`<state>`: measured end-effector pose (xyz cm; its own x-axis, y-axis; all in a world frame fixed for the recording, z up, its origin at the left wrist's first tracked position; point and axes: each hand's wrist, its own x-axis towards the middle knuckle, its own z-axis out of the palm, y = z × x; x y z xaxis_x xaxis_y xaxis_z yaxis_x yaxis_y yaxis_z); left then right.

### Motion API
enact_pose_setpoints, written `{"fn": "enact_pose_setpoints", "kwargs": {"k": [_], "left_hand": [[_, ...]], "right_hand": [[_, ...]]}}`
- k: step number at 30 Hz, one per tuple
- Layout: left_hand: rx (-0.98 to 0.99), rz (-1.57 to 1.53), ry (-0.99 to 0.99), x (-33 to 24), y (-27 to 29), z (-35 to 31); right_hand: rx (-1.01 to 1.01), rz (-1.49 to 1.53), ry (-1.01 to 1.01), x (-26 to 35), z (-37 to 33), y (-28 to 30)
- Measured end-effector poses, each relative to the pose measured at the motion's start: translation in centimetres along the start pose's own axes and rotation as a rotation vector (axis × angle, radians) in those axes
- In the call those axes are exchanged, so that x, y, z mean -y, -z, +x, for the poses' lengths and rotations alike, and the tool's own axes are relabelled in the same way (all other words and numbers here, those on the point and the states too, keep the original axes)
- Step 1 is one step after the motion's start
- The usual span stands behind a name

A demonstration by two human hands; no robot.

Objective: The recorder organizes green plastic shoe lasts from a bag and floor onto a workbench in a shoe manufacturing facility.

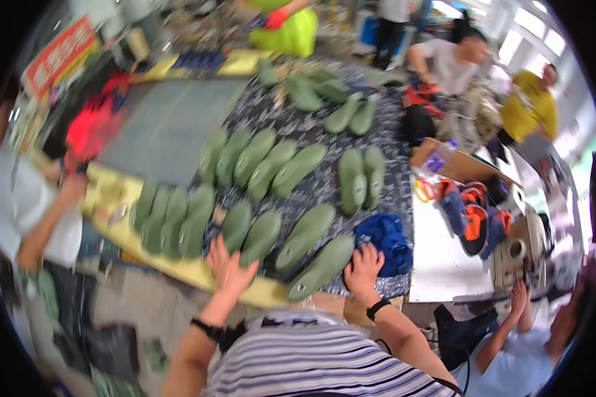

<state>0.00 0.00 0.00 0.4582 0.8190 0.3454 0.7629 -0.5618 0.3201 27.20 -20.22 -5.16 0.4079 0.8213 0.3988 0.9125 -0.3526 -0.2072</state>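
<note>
Rows of green shoe insoles [305, 236] lie in pairs and groups on a black-and-white patterned sheet on the table in front of me. My left hand [230, 270] rests at the table's near edge with fingers spread, at the lower end of a green insole [261, 235]. My right hand [364, 271] is also spread, beside another insole [323, 266] and at the edge of a crumpled blue cloth [385, 241]. Nothing shows in either hand. I cannot tell how firmly the fingertips touch the insoles.
A grey conveyor belt [172, 129] runs left of the sheet, edged by a yellow border [136, 245]. On a white table [437, 271] at right stand orange-and-navy shoes [473, 218] and a bottle [440, 157]. Co-workers work at left, far side and right; one wears red gloves.
</note>
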Motion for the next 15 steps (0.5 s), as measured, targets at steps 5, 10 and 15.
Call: {"fn": "enact_pose_setpoints", "kwargs": {"k": [5,10,15], "left_hand": [[0.099,-0.012,0.18,0.3,0.1,-2.3],[0.027,0.009,0.196,3.5,0.4,-3.5],[-0.033,0.037,0.185,5.6,0.5,-1.6]], "right_hand": [[-0.012,-0.075,-0.004,-0.4,1.0,-0.9],[0.077,-0.077,-0.001,1.1,-0.2,-1.0],[0.021,-0.09,-0.015,1.0,0.0,-1.0]]}}
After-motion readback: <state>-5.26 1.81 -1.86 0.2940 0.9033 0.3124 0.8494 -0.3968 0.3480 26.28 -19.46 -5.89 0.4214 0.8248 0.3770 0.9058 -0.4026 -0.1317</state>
